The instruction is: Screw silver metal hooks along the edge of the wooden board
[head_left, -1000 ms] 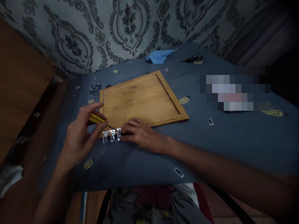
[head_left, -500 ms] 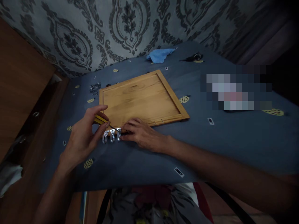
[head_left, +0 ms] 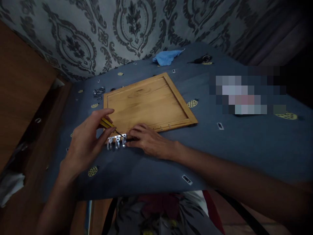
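The left hand point(head_left: 84, 147) was closed around a yellow-handled screwdriver point(head_left: 105, 123), thumb and fingers pinching the handle. Its thin dark shaft slanted down to the right, and the tip met the metal hook rack point(head_left: 116, 141). The right hand point(head_left: 149, 141) lay palm down just beside it, fingers bent over the rack's right end and holding it in place. The rack, with three shiny hooks showing, sat against the near left corner of a wooden panel point(head_left: 146, 102). The panel lay flat in the middle of the table, which was covered by a blue cloth point(head_left: 244, 143) with yellow prints.

A small heap of loose metal hooks point(head_left: 99, 92) lay near the panel's far left corner. A crumpled light blue rag point(head_left: 166, 57) rested at the far edge of the table by the patterned wall. A small black object point(head_left: 202, 59), too dim to identify, lay to the right of the rag.
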Tool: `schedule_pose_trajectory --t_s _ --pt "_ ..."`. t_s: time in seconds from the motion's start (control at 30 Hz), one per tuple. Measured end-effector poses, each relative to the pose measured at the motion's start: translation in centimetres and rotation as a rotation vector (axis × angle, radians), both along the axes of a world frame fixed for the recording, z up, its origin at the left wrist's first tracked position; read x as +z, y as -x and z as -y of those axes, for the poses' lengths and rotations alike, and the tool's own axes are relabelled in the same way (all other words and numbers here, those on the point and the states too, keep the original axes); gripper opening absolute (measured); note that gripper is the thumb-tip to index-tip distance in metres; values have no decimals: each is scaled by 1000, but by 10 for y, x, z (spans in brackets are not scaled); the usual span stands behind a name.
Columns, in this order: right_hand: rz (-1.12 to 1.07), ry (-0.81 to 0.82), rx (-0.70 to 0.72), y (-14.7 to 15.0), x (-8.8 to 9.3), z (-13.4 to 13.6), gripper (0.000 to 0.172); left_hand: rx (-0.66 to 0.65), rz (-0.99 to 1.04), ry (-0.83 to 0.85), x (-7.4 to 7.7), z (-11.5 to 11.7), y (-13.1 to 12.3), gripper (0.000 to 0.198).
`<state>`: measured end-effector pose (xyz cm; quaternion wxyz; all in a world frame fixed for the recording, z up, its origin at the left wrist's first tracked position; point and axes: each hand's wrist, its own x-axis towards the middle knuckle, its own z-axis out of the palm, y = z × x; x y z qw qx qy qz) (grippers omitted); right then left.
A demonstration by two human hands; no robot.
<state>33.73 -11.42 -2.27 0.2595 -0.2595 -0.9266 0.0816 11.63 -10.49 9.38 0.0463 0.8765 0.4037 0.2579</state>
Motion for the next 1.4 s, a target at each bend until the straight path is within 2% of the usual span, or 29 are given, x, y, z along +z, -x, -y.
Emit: schedule_pose_trajectory --t_s 0.07,0.17,0.4,0.6,0.87,1.1,1.4 --pt "-7 -2 -2 0 0 0 27 -21 -7 64 4 -2 3 42" --pt "-11 -12 2 0 -1 -1 27 -44 -33 99 5 -3 3 36" --pt "-6 10 8 -1 0 0 31 -2 -13 4 -3 -3 -1 30" --pt "-10 40 12 -2 2 0 32 -78 -62 97 9 -3 4 36" --pt "-17 36 20 -1 0 0 30 38 75 52 11 7 7 41" --pt "-26 41 26 -1 -2 -1 32 18 -51 94 7 6 5 39" --pt "-15 38 11 -1 -1 -1 33 16 -69 75 6 6 3 39"
